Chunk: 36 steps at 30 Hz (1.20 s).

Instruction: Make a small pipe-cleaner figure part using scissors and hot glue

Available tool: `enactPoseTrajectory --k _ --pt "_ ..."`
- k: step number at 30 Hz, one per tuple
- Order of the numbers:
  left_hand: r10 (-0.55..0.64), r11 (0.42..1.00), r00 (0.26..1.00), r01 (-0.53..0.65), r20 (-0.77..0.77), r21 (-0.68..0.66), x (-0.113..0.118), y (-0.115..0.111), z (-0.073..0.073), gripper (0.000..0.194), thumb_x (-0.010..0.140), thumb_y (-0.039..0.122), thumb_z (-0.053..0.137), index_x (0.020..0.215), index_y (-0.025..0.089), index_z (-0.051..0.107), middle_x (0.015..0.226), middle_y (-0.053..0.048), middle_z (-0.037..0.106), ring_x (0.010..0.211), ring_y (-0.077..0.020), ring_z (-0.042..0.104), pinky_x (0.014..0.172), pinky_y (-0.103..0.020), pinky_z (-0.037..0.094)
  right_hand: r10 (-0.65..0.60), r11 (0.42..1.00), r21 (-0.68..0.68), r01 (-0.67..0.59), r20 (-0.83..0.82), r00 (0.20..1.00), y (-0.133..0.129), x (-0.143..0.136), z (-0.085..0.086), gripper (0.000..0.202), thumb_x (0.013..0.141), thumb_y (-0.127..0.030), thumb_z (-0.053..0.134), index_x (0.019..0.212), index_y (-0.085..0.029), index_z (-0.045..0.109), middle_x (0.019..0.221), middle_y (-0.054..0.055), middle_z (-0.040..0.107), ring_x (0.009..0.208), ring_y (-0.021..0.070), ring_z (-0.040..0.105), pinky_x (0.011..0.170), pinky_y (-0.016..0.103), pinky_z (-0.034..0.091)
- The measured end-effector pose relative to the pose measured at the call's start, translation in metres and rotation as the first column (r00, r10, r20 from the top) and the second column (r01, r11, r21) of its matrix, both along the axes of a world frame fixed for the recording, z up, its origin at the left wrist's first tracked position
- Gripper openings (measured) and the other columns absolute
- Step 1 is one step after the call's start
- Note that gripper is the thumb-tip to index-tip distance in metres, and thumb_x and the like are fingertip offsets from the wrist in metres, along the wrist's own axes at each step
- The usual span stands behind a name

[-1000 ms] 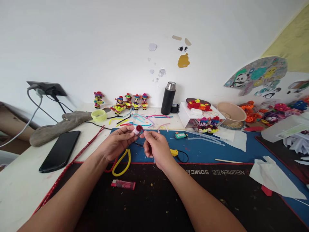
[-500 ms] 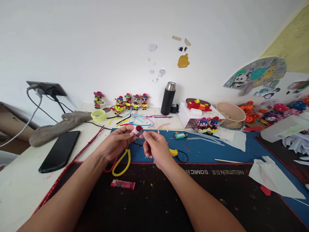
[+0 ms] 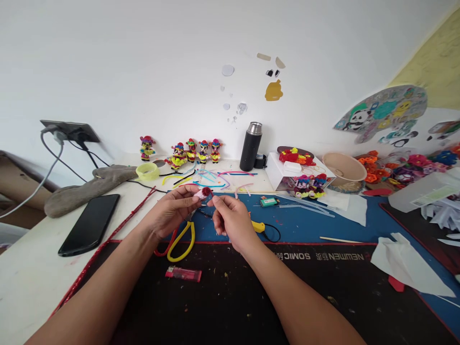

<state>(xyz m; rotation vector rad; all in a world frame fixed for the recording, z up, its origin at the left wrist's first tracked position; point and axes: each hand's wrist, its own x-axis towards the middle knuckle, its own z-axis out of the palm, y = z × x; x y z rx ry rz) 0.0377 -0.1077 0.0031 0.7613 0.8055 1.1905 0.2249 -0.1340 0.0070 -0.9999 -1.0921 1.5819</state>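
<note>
The left hand point(image 3: 178, 209) pinches a small, fuzzy pink and dark red craft piece point(image 3: 206, 192) between thumb and fingertips. The piece is held up off the desk point(image 3: 28, 292), well short of its back edge along the wall. The right hand point(image 3: 233, 219) is narrow, thumb and forefinger drawn together at the piece's dark red end; what lies between them is too small to make out.

Below the left hand lie metal scissors with one yellow and one red handle loop point(image 3: 193, 245), crossing the back edge of the black mat point(image 3: 223, 318). A flat, see-through pink lighter point(image 3: 183, 274) lies nearer the desk's front. Beside the right hand is a yellow tool handle with a black cord point(image 3: 258, 226).

Too hard a pull by the right hand could distort the piece or tug it from the left; a loose pinch could drop it onto the scissors. A lowered wrist could knock the yellow handle.
</note>
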Motion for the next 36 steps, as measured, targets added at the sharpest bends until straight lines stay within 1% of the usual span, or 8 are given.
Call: enactPoseTrajectory --k 10,14,25,36 --pt "-0.012 1.0 1.0 0.012 -0.009 0.003 -0.0015 0.0 0.0017 0.029 0.068 0.01 0.094 0.093 0.013 0.08 0.098 -0.007 0.08 0.086 -0.0179 0.073 0.082 -0.027 0.056 -0.004 1.0 0.001 0.004 0.024 1.0 0.0004 -0.0014 -0.0016 0.039 0.089 -0.057 0.067 0.089 -0.018 0.069 0.044 -0.007 0.053 0.031 0.0084 0.044 0.033 0.019 0.027" --pt "-0.014 1.0 1.0 0.014 -0.019 -0.003 -0.0021 0.0 0.0021 0.03 0.067 0.012 0.095 0.093 0.014 0.08 0.096 -0.006 0.08 0.086 -0.0174 0.073 0.082 -0.027 0.056 -0.004 1.0 0.005 0.004 0.033 0.999 0.0001 -0.0012 -0.0019 0.039 0.089 -0.057 0.067 0.089 -0.018 0.068 0.044 -0.007 0.053 0.032 0.0085 0.044 0.033 0.02 0.028" --pt "-0.029 0.999 0.998 0.03 -0.05 0.012 -0.0029 0.0003 0.0023 0.028 0.07 0.015 0.094 0.093 0.017 0.079 0.102 -0.007 0.081 0.092 -0.0199 0.074 0.084 -0.028 0.057 0.001 1.0 0.022 -0.002 0.046 0.999 0.0 -0.0013 -0.0025 0.04 0.089 -0.058 0.066 0.089 -0.018 0.068 0.045 -0.007 0.054 0.032 0.0084 0.044 0.033 0.02 0.028" --pt "-0.029 1.0 0.999 0.029 -0.045 0.008 -0.0027 0.0001 0.003 0.028 0.069 0.014 0.094 0.093 0.016 0.079 0.102 -0.007 0.081 0.091 -0.019 0.074 0.083 -0.026 0.057 0.012 0.998 0.056 -0.017 0.091 0.996 -0.0006 -0.0012 -0.0045 0.04 0.092 -0.057 0.064 0.093 -0.017 0.069 0.046 -0.007 0.055 0.032 0.0086 0.046 0.034 0.02 0.028"
